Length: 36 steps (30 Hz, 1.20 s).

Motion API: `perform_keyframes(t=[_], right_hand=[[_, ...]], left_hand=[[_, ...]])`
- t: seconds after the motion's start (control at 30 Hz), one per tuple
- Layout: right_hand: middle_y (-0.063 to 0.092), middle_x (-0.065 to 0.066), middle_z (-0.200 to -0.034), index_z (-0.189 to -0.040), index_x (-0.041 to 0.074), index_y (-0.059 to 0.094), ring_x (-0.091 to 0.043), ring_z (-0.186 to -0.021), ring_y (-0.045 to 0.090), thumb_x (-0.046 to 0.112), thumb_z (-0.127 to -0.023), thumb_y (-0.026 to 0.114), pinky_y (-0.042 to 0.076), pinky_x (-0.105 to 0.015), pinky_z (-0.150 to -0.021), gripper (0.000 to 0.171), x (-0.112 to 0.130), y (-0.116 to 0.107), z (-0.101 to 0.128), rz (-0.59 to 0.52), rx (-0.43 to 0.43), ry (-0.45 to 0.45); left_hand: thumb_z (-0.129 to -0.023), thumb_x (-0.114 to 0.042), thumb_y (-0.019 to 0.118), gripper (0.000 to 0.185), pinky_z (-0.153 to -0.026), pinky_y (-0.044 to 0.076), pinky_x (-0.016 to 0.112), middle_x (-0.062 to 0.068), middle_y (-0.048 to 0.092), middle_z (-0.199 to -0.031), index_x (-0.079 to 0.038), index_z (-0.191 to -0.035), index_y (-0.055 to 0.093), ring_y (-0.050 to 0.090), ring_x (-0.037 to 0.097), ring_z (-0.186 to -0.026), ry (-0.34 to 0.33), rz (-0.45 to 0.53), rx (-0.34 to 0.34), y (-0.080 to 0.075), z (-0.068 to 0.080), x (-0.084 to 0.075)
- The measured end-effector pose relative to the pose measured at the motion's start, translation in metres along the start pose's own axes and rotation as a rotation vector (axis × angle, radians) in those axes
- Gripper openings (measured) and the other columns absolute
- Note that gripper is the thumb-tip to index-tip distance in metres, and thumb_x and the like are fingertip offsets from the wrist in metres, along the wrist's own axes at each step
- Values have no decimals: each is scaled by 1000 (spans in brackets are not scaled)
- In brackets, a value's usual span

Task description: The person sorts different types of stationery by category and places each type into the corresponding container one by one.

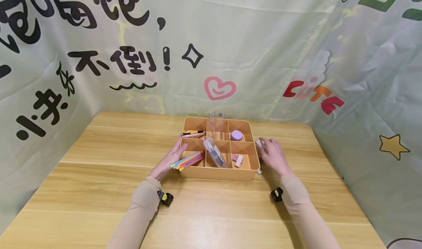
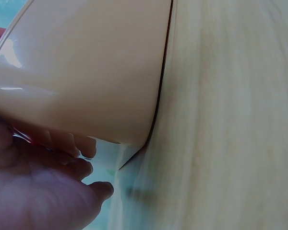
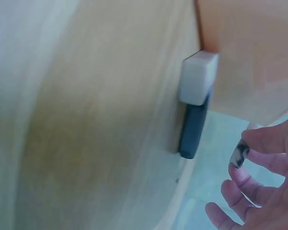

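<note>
Head view shows our left hand flat against the tray, fingers straight; right hand loosely curled (apparently pinching a white eraser); keep pressure even.

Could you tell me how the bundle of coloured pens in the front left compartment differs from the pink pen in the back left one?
The coloured pens are several, in blue, yellow, orange and pink; the pink pen is a single pink barrel with a dark end. The coloured pens slant over the organizer's front left rim beside the left hand; the pink pen rests across its compartment's left rim, apart from that hand. Both are slim and poke out leftward.
</note>
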State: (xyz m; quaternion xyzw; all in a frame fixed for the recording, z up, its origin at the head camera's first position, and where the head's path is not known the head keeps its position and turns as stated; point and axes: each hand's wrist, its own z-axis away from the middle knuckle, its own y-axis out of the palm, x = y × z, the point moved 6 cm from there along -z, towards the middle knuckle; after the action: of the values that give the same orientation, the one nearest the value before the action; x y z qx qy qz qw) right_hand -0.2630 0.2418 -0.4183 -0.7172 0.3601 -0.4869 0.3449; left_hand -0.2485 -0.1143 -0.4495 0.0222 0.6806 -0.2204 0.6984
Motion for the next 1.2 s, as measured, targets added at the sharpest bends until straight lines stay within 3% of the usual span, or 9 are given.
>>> perform_keyframes(t=[0.2,0.37,0.5,0.83,1.0,1.2], right_hand=[[57,-24,-102,-134,-5,54,-38,-95,49,2,-97,57,38,-43,-79,37,6,-11,9,-80,-42,28],[56,-23,-105,-134,-4,54,-37,-98,49,0,-99,56,38,-41,-81,36,14,-19,14,-120,-66,22],[58,-24,-106,-133,-4,55,-38,-97,51,-1,-97,58,40,-43,-82,36,24,-27,16,-136,-97,-21],[59,-20,-100,-130,-3,59,-31,-88,50,-1,-95,63,36,-35,-78,35,49,-41,18,-144,-190,-162],[61,-19,-97,-128,-5,60,-36,-93,52,-2,-94,65,37,-38,-79,34,61,-43,19,-137,-178,-217],[65,-15,-93,-122,-4,64,-39,-100,55,0,-91,69,41,-46,-87,32,65,-37,21,-106,-102,-256]], left_hand=[[-112,-28,23,66,-127,-7,58,20,-19,-167,-4,-158,-17,-16,40,-155,-12,11,-1,0,1,1],[-112,-27,23,65,-127,-8,58,20,-19,-167,-3,-158,-16,-17,40,-155,-13,17,0,1,1,0],[-112,-27,23,65,-127,-8,57,20,-19,-167,-3,-158,-16,-17,40,-155,-12,18,-3,1,0,0],[-112,-28,22,66,-127,-8,58,19,-20,-167,-3,-158,-18,-17,40,-155,-3,15,8,0,1,1],[-112,-29,21,66,-126,-8,58,18,-21,-167,-5,-158,-19,-17,40,-155,-6,19,17,0,1,1],[-112,-28,21,65,-126,-8,58,18,-21,-167,-4,-158,-20,-17,40,-155,9,16,20,0,0,1]])
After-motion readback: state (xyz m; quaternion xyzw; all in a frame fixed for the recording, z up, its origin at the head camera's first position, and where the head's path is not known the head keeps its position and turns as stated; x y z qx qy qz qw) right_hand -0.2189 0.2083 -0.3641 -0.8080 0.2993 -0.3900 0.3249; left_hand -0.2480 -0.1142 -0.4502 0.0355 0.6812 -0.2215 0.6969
